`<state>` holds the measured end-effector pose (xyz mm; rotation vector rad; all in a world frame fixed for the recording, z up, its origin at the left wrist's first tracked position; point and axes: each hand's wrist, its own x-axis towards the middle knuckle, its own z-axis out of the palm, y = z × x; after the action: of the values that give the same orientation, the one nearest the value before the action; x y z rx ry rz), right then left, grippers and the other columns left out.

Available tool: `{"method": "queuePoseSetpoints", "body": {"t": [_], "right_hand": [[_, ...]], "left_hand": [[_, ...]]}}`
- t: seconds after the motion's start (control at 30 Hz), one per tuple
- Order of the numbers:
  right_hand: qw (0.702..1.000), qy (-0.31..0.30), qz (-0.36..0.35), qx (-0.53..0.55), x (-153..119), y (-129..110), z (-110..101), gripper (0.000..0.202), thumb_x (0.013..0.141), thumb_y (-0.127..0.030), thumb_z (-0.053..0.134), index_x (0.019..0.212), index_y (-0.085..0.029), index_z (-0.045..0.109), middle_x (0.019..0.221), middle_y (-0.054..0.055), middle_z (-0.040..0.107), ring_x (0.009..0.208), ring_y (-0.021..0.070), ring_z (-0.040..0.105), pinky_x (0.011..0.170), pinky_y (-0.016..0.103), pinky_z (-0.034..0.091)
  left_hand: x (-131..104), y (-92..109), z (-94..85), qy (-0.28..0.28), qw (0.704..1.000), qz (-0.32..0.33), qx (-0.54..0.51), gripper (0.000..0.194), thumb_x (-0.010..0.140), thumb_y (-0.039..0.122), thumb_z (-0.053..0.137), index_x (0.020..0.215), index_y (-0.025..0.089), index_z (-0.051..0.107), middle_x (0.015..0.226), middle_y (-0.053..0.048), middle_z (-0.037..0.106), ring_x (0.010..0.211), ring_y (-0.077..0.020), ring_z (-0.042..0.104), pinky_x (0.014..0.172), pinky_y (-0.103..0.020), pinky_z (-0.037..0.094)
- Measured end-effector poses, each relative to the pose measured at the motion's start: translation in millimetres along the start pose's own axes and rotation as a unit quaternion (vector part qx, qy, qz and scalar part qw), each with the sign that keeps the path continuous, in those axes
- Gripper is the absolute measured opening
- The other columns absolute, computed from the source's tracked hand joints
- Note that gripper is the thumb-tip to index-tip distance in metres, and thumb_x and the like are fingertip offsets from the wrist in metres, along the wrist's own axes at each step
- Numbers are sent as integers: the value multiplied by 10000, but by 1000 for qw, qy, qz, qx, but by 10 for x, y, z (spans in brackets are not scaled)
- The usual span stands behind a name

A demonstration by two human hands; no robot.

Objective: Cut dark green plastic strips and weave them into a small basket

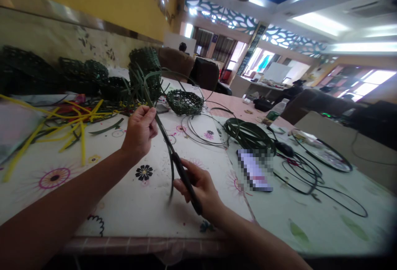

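Note:
My left hand (141,131) is closed in a pinch on a dark green flat weaving strip (164,131) over the flowered tablecloth. The strip runs down to the right, and a thin end hangs loose beside the tool. My right hand (198,185) is wrapped round a slim black-handled tool (186,183), whose tip meets the strip; its exact kind is unclear. Beyond my left hand stands a tall dark green woven basket (145,65) with loose strip ends sticking out. A low woven basket (185,102) sits to its right.
Yellow strips (82,117) lie at left, before more dark green baskets (82,71) along the wall. Coiled green strip (248,133), a blurred-out phone-like object (254,170), thin loops (310,179) and a plastic bottle (277,110) are at right. Chairs (204,73) stand behind.

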<state>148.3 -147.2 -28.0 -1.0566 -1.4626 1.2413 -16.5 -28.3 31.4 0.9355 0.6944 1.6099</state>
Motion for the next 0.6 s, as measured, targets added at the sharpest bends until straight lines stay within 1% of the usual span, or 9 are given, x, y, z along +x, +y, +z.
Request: {"method": "queuePoseSetpoints", "body": {"t": [0.1, 0.17, 0.23, 0.3, 0.37, 0.43, 0.5, 0.6], "right_hand": [[1000, -19, 9, 10, -40, -77, 5, 485, 821, -390, 769, 1249, -186, 668, 583, -70, 461, 432, 52, 387, 387, 170, 317], [999, -28, 32, 20, -59, -145, 2, 472, 812, -406, 774, 1214, -177, 680, 581, -67, 483, 415, 49, 395, 366, 163, 321], [996, -39, 66, 36, -70, -196, -3, 514, 802, -449, 769, 1217, -162, 676, 561, -68, 493, 397, 52, 397, 350, 162, 324], [994, -34, 90, 45, -72, -202, -10, 581, 787, -487, 767, 1248, -150, 662, 543, -70, 493, 388, 56, 395, 345, 166, 332], [996, -16, 84, 33, -64, -155, -20, 629, 766, -484, 787, 1281, -152, 645, 557, -68, 501, 403, 60, 411, 360, 170, 351], [998, 4, 62, 16, -51, -75, -33, 657, 761, -465, 799, 1315, -160, 621, 591, -63, 508, 436, 66, 432, 386, 175, 371], [999, 9, 49, 15, -41, 7, -46, 670, 770, -461, 795, 1339, -166, 599, 618, -59, 503, 465, 72, 443, 405, 181, 380], [998, 11, 47, 29, -41, 85, -59, 646, 780, -476, 790, 1318, -169, 608, 619, -64, 475, 480, 71, 430, 414, 181, 374]], "left_hand": [[-10, 47, 9, 1, 1000, -10, -19, 233, 862, 161, 610, 700, 192, 445, 450, 87, 366, 338, -34, 231, 344, -175, 158], [23, 72, -7, -4, 999, -24, -27, 242, 860, 175, 602, 683, 187, 438, 452, 85, 368, 331, -30, 226, 336, -171, 157], [77, 83, -37, -16, 998, -47, -26, 248, 865, 199, 602, 675, 183, 443, 451, 84, 373, 321, -25, 211, 329, -169, 149], [122, 69, -66, -15, 998, -67, -17, 251, 867, 199, 606, 674, 182, 445, 440, 86, 370, 311, -22, 199, 326, -166, 139], [130, 22, -78, -10, 997, -70, -7, 258, 863, 174, 608, 676, 187, 431, 427, 91, 364, 303, -23, 199, 329, -161, 140], [97, -44, -69, -10, 998, -67, -3, 278, 864, 168, 612, 677, 192, 407, 425, 92, 370, 302, -26, 218, 334, -156, 155], [45, -109, -50, -16, 997, -73, 2, 289, 864, 178, 624, 682, 194, 399, 432, 91, 384, 304, -26, 234, 338, -151, 167], [-12, -175, -32, -12, 997, -78, 9, 288, 865, 178, 623, 686, 194, 398, 442, 91, 395, 306, -26, 250, 340, -148, 175]]}}
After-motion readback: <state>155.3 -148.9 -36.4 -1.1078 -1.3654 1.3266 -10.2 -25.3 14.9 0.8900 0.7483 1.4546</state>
